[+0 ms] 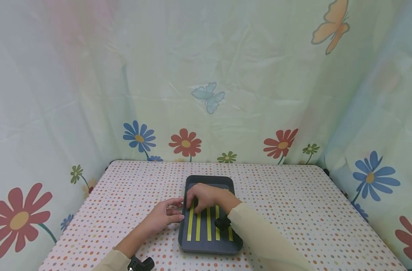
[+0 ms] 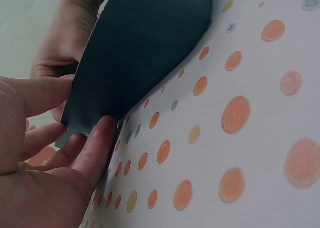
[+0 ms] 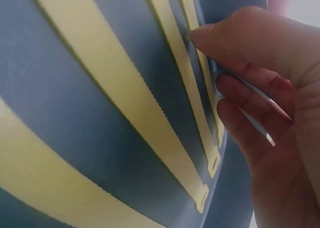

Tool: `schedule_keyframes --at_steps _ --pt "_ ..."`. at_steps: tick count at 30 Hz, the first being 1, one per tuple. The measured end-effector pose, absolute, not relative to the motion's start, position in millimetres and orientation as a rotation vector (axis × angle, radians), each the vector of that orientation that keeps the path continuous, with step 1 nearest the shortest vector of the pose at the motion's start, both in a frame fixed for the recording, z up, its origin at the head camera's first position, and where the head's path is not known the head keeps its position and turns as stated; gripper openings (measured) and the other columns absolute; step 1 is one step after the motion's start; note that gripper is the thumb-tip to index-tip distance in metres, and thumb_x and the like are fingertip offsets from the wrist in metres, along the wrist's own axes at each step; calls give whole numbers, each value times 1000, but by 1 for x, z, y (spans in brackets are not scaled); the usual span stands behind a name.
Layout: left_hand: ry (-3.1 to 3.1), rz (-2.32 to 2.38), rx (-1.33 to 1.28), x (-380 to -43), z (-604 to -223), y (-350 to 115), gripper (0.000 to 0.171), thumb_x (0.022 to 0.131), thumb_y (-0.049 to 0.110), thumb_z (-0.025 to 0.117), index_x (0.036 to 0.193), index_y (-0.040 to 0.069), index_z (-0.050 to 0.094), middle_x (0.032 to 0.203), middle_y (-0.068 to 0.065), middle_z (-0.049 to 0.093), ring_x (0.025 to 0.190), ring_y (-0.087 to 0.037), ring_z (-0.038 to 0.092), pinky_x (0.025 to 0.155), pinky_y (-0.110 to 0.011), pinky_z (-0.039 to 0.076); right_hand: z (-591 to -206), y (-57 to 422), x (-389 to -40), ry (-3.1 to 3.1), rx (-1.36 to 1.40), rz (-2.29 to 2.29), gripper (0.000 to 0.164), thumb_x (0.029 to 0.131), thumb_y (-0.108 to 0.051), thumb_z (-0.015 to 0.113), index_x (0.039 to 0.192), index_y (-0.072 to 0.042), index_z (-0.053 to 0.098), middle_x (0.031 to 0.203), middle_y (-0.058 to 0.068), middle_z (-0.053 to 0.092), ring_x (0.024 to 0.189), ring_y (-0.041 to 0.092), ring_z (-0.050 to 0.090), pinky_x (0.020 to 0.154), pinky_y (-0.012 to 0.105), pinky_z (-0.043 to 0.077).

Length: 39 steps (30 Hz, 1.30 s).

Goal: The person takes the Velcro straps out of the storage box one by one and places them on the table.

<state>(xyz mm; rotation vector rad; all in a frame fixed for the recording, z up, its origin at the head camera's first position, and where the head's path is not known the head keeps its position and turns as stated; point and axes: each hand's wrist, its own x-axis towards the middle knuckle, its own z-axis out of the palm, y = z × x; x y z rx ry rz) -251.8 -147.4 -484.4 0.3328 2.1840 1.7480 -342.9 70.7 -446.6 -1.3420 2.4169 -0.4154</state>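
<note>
Noting the dotted desk [image 1: 287,203] first: it carries a dark, shallow tray [image 1: 210,247] with rounded corners, lying flat near the person. Tray judged rigid and fairly light, smooth-walled, so likely to slide if pushed; best steadied by a side wall or rim. Left hand [image 1: 160,218]: fingers spread and loosely bent, fingertips against the tray's outer left wall, not wrapped round it. Right hand [image 1: 206,194]: over the tray's left part, thumb extended and set apart from loosely bent fingers, thumb tip at a strip; no firm hold seen, and whether it presses on the strip cannot be told. Five yellow strips [image 1: 209,229] lie lengthwise inside, side by side and apart. Judged thin, very light, bendy and hard to break; flat lie makes a fingernail under one edge, then a pinch mid-length, sensible. Fine ridges should aid grip. Smallest feature: the slotted end [image 3: 201,200], probably stiffer, a second pinch point.
</note>
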Motion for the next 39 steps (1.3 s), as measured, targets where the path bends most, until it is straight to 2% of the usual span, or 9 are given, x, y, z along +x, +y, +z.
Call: schedule_keyframes --at_steps 10,31,39 --pt "2216 1719 303 -251 -483 -147 67 92 15 78 151 4 48 137 -17 56 101 -14 67 79 -28 57 -446 65 -341 2406 -1362 -362 18 84 -8 82 98 -19 82 110 -10 72 91 0 60 82 16 52" --pt "2204 1730 311 -250 -483 -146 66 92 12 76 150 2 48 135 -17 55 98 -13 66 79 -25 57 -442 62 -336 2393 -1437 -242 13 86 -9 81 96 -18 81 100 -12 69 91 4 64 82 14 52" --pt "2202 1729 320 -251 -483 -145 66 92 12 76 150 2 47 137 -19 55 100 -13 67 82 -27 58 -443 63 -336 2399 -1426 -249 15 87 -9 80 99 -18 80 104 -12 70 95 2 64 86 16 53"
